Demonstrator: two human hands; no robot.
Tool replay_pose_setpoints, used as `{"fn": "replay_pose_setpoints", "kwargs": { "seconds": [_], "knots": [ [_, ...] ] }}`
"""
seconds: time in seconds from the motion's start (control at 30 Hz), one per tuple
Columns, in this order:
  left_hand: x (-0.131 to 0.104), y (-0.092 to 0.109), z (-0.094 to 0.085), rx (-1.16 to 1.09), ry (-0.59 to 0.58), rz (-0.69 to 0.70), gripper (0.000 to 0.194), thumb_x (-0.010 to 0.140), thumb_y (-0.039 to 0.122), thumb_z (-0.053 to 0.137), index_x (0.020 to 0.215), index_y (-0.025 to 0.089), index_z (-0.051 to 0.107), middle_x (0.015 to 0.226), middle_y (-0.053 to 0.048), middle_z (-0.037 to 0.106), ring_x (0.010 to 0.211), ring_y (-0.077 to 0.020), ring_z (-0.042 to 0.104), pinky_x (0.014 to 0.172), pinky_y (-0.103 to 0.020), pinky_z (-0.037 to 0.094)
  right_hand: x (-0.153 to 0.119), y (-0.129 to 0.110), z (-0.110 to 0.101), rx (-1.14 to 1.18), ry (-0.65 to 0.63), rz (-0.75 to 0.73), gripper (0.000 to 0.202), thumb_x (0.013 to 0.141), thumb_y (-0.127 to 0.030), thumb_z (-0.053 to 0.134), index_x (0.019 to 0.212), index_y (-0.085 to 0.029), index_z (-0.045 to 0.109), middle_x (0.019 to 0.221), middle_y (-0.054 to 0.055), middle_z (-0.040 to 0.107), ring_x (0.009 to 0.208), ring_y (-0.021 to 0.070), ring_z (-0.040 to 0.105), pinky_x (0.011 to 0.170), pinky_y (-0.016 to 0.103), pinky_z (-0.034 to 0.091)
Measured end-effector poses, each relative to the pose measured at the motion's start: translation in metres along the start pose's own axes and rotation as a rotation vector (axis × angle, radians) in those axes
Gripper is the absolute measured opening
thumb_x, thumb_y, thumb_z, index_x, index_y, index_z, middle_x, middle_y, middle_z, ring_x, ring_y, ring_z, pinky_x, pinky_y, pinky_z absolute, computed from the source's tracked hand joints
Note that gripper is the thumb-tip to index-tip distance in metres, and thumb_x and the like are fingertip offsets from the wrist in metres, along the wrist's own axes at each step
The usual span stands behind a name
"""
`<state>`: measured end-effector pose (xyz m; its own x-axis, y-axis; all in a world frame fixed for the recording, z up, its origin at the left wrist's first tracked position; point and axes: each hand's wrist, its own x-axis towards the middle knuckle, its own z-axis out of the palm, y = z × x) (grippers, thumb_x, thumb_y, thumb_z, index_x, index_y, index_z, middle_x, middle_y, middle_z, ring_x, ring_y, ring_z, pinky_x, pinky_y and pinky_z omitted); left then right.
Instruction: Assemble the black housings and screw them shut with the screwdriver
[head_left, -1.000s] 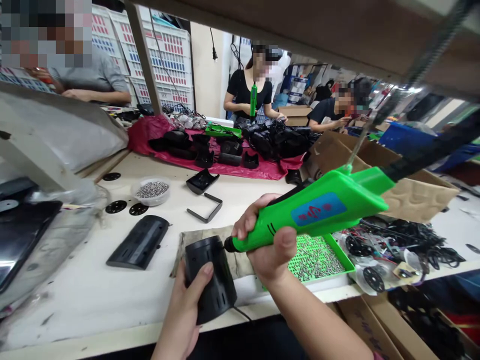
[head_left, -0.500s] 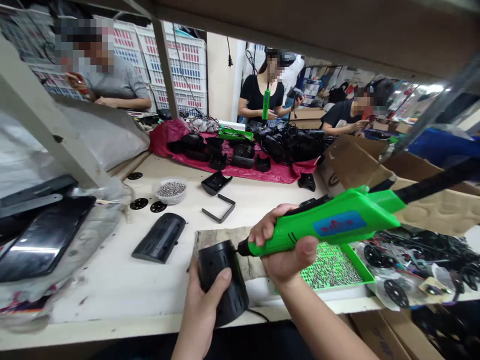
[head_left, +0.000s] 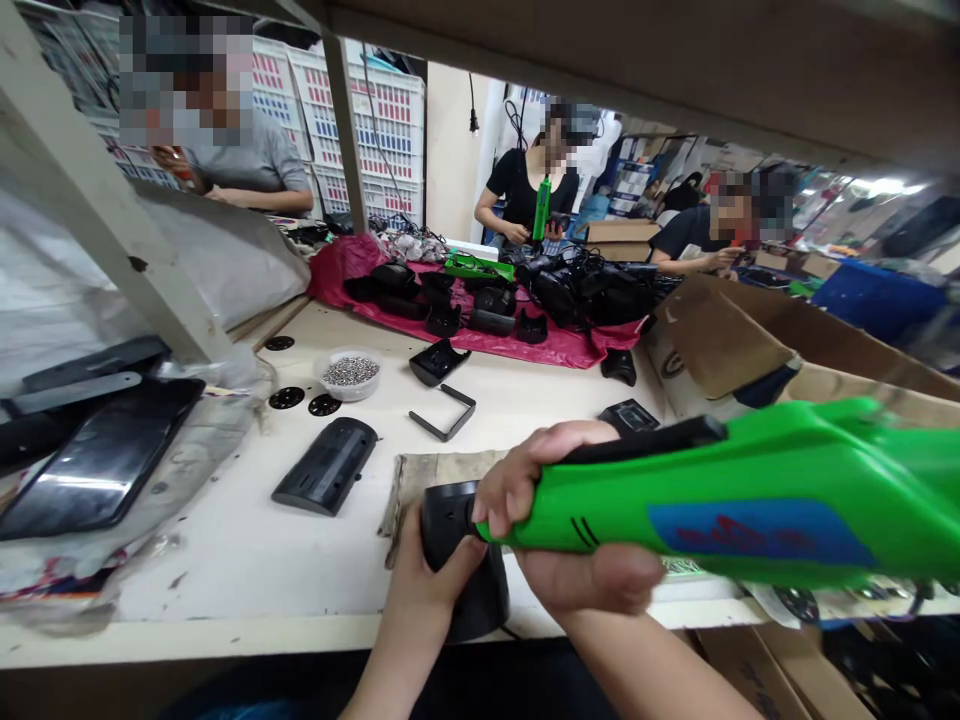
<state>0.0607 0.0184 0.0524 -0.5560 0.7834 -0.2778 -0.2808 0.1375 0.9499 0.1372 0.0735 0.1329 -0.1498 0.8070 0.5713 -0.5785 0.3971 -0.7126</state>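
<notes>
My left hand [head_left: 424, 580] is wrapped round a curved black housing [head_left: 480, 590] at the table's front edge, thumb across its face. In my right hand [head_left: 547, 520] is a green electric screwdriver [head_left: 690, 500], its body slanting off to the right. The screwdriver's nose meets the housing near my left thumb; the tip itself is hidden by my fingers. Under the housing lies a worn cloth pad [head_left: 420, 470]. A second curved black shell [head_left: 326, 465] rests to the left, with a black U-shaped frame [head_left: 450, 425] farther back.
Behind are a bowl of small metal screws [head_left: 351, 375], black discs [head_left: 286, 398] and a pink sheet [head_left: 330, 275] bearing black parts. An open cardboard box [head_left: 705, 350] stands right. A slanted post [head_left: 112, 220] rises at left. Three other people sit beyond the table.
The housing has turned in my left hand and shifted slightly right. The screwdriver has swung to a flatter angle and looks nearer to the camera, now covering most of the green screw tray.
</notes>
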Motion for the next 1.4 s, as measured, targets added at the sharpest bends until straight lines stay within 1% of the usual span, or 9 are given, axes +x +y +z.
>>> {"fn": "replay_pose_setpoints", "kwargs": {
  "seconds": [0.1, 0.17, 0.33, 0.43, 0.53, 0.7, 1.03, 1.2, 1.4],
  "knots": [
    [0.002, 0.002, -0.005, 0.106, -0.088, -0.022, 0.057, 0.064, 0.040, 0.077, 0.113, 0.018, 0.059, 0.108, -0.012, 0.068, 0.114, -0.0323, 0.057, 0.099, -0.043, 0.040, 0.003, 0.012, -0.001, 0.122, 0.064, -0.016, 0.043, 0.074, -0.067, 0.065, 0.087, -0.027, 0.057, 0.057, -0.006, 0.049, 0.039, 0.0098, 0.046, 0.040, 0.023, 0.046],
    [0.004, 0.004, -0.009, 0.153, -0.165, -0.035, 0.061, 0.065, 0.042, 0.076, 0.117, 0.017, 0.057, 0.110, -0.013, 0.068, 0.112, -0.0323, 0.059, 0.098, -0.044, 0.041, 0.006, 0.013, -0.002, 0.161, 0.039, 0.006, 0.044, 0.072, -0.066, 0.067, 0.084, -0.025, 0.058, 0.056, -0.006, 0.049, 0.039, 0.0094, 0.046, 0.040, 0.023, 0.047],
    [0.005, 0.009, -0.015, 0.034, -0.268, -0.150, 0.068, 0.064, 0.042, 0.078, 0.123, 0.020, 0.053, 0.113, -0.010, 0.068, 0.107, -0.0285, 0.062, 0.092, -0.039, 0.046, 0.007, -0.012, -0.008, 0.185, -0.009, -0.005, 0.048, 0.072, -0.065, 0.069, 0.098, -0.025, 0.066, 0.058, -0.005, 0.054, 0.042, 0.0115, 0.050, 0.043, 0.026, 0.049],
    [0.007, 0.012, -0.015, -0.096, -0.123, -0.222, 0.066, 0.066, 0.043, 0.077, 0.124, 0.022, 0.053, 0.110, -0.007, 0.068, 0.102, -0.0247, 0.063, 0.083, -0.033, 0.051, 0.003, -0.036, -0.016, 0.128, 0.044, 0.015, 0.048, 0.072, -0.060, 0.074, 0.103, -0.024, 0.068, 0.058, -0.003, 0.057, 0.043, 0.0131, 0.051, 0.046, 0.029, 0.051],
    [0.009, 0.013, -0.012, -0.176, -0.002, -0.212, 0.062, 0.065, 0.045, 0.077, 0.119, 0.023, 0.057, 0.104, -0.004, 0.068, 0.096, -0.0219, 0.063, 0.074, -0.029, 0.053, -0.005, -0.043, -0.026, 0.081, 0.059, 0.023, 0.046, 0.071, -0.059, 0.075, 0.097, -0.022, 0.069, 0.058, -0.002, 0.057, 0.045, 0.0137, 0.052, 0.046, 0.030, 0.052],
    [0.009, 0.007, -0.005, -0.228, 0.052, -0.161, 0.067, 0.057, 0.047, 0.082, 0.115, 0.022, 0.059, 0.097, -0.003, 0.067, 0.088, -0.0209, 0.063, 0.069, -0.029, 0.054, -0.015, -0.026, -0.033, 0.080, 0.050, 0.009, 0.047, 0.075, -0.062, 0.070, 0.101, -0.022, 0.068, 0.061, -0.002, 0.058, 0.046, 0.0128, 0.054, 0.048, 0.028, 0.052],
    [0.007, 0.002, -0.004, -0.297, 0.138, -0.047, 0.063, 0.058, 0.040, 0.083, 0.114, 0.025, 0.060, 0.102, -0.002, 0.066, 0.093, -0.0201, 0.061, 0.076, -0.031, 0.052, -0.013, -0.002, -0.036, 0.147, -0.041, 0.002, 0.047, 0.073, -0.065, 0.068, 0.093, -0.023, 0.065, 0.060, -0.005, 0.053, 0.046, 0.0112, 0.052, 0.050, 0.026, 0.051],
    [0.003, 0.000, -0.004, -0.339, 0.161, -0.014, 0.064, 0.062, 0.040, 0.081, 0.120, 0.026, 0.060, 0.098, -0.002, 0.065, 0.093, -0.0205, 0.061, 0.076, -0.030, 0.052, -0.020, -0.007, -0.035, 0.184, -0.059, 0.017, 0.049, 0.070, -0.066, 0.070, 0.094, -0.023, 0.065, 0.062, -0.004, 0.053, 0.049, 0.0115, 0.053, 0.052, 0.027, 0.051],
    [0.004, 0.001, -0.002, -0.297, 0.205, 0.094, 0.074, 0.060, 0.045, 0.081, 0.128, 0.030, 0.055, 0.102, -0.002, 0.063, 0.097, -0.0238, 0.060, 0.079, -0.034, 0.051, -0.026, -0.023, -0.022, 0.117, 0.042, 0.004, 0.033, 0.086, -0.055, 0.061, 0.089, -0.023, 0.067, 0.060, -0.002, 0.054, 0.051, 0.0138, 0.053, 0.053, 0.030, 0.051]
  ]
}}
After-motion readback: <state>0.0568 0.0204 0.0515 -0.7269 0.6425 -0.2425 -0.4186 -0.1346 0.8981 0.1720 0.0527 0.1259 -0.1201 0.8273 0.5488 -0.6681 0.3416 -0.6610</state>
